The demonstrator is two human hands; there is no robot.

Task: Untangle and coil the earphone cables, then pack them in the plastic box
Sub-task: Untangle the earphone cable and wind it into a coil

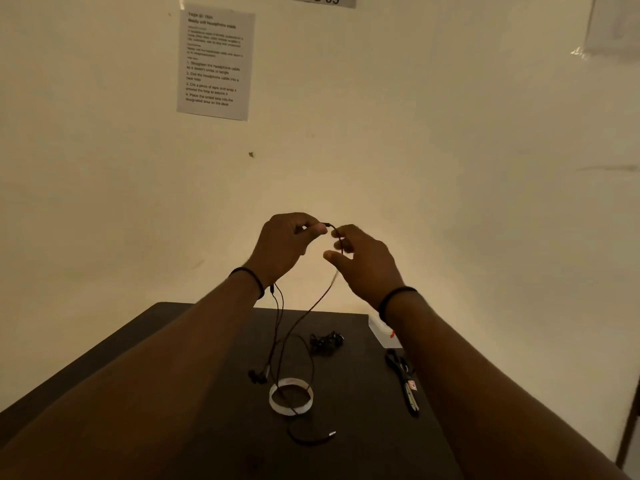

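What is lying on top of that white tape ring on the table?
A strand of the earphone cable crosses the tape ring, hanging from both raised hands. The table beneath the ring's band is covered.

Tape roll (291, 399) at table (346, 445) centre, 2nd earphone bundle (326, 342) behind it, scissors (403, 382) right, plastic box (382, 332) behind scissors

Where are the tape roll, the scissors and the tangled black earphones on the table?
tape roll (277, 405): head view, left rim.
scissors (408, 386): head view, near the pivot.
tangled black earphones (325, 342): head view, middle of bundle.
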